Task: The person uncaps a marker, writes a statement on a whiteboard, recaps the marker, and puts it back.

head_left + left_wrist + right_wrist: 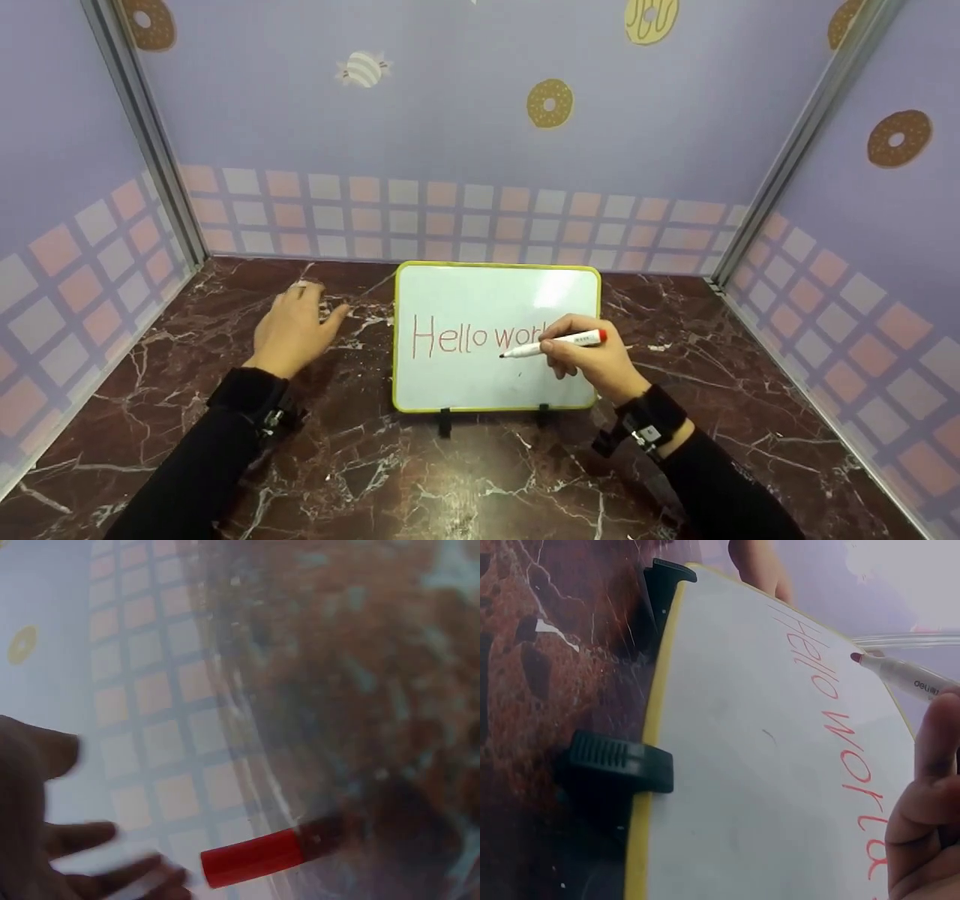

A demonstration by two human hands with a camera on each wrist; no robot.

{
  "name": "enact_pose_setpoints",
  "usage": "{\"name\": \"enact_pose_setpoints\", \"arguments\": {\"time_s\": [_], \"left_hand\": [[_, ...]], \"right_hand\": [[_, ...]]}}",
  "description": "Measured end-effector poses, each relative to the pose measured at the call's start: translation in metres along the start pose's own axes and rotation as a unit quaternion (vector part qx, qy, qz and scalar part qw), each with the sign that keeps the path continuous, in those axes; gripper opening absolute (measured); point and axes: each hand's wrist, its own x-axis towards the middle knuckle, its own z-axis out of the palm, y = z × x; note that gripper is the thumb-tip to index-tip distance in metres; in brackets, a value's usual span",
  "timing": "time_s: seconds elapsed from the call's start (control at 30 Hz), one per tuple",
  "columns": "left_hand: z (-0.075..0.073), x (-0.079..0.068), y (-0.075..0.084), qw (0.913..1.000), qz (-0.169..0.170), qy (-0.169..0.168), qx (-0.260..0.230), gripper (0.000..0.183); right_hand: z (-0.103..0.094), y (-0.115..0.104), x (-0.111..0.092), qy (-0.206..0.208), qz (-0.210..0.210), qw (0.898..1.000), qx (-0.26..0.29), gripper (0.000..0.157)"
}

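Note:
My right hand (589, 356) pinches a white marker (553, 345) with a red end, its dark red tip (856, 658) pointing left over the whiteboard (472, 386). Whether the tip touches the board cannot be told. "Hello world" is written in red across the board, its end partly behind my right hand in the head view. My left hand (294, 330) is left of the board with fingers extended, holding nothing visible. In the left wrist view, a red marker cap (251, 859) stands upright on the tabletop beside those fingers; I cannot make it out in the head view.
The yellow-framed board leans back on black feet (619, 761) on a dark red marbled table (360, 480). Patterned lilac walls (465, 135) close in the back and both sides, with metal posts (146, 135) at the corners. A small stray mark (770, 736) is on the board.

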Motion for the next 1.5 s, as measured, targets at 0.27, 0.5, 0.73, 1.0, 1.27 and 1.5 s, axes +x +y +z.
{"name": "enact_pose_setpoints", "arguments": {"time_s": [0.27, 0.5, 0.73, 1.0, 1.27, 1.5], "left_hand": [[-0.014, -0.006, -0.02, 0.9862, -0.059, -0.153, 0.018, 0.088], [-0.019, -0.008, -0.026, 0.9782, -0.069, -0.195, 0.011, 0.087], [-0.012, -0.006, -0.024, 0.9785, -0.086, -0.187, 0.013, 0.053], [-0.008, -0.006, -0.023, 0.982, -0.072, -0.174, 0.015, 0.034], [-0.014, -0.004, -0.018, 0.9897, -0.051, -0.133, 0.002, 0.031], [-0.03, -0.007, 0.013, 0.9985, -0.012, -0.016, -0.051, 0.032]], "right_hand": [[0.013, 0.003, -0.001, -0.015, 0.029, 0.999, 0.015, 0.017], [0.026, 0.007, -0.005, -0.044, 0.039, 0.998, 0.002, 0.02], [0.036, 0.014, -0.007, -0.065, 0.044, 0.996, 0.04, 0.022], [0.046, 0.02, -0.01, -0.081, 0.029, 0.994, 0.063, 0.024], [0.049, 0.025, -0.01, -0.12, -0.009, 0.988, 0.099, 0.027], [0.047, 0.023, -0.011, -0.114, -0.007, 0.989, 0.096, 0.026]]}}
